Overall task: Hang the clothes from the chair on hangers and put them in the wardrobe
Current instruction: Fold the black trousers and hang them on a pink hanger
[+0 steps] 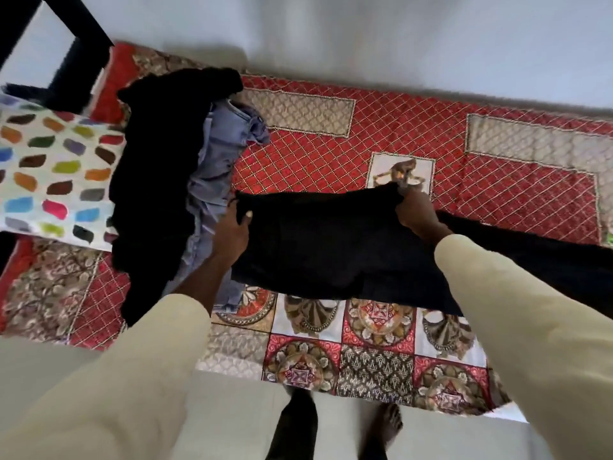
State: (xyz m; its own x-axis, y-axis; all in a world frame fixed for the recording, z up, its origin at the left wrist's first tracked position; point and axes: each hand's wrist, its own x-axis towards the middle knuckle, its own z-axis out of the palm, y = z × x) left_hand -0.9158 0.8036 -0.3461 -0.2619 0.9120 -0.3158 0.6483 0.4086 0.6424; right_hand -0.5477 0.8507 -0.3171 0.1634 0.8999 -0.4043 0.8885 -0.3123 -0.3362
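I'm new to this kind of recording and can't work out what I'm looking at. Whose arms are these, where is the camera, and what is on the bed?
There is no machine here. A person wears one wide-angle camera on the head, looking forward and down, so the cream-sleeved arms reaching in from below are their own.

They stand at a bed with a red patterned bedspread. The left hand and the right hand each grip one end of the top edge of a black garment, holding it spread over the bed.

To the left lies a pile: another black garment over light blue jeans. Beside it sits a pillow with colourful spots.

No hanger or wardrobe shows in this picture.
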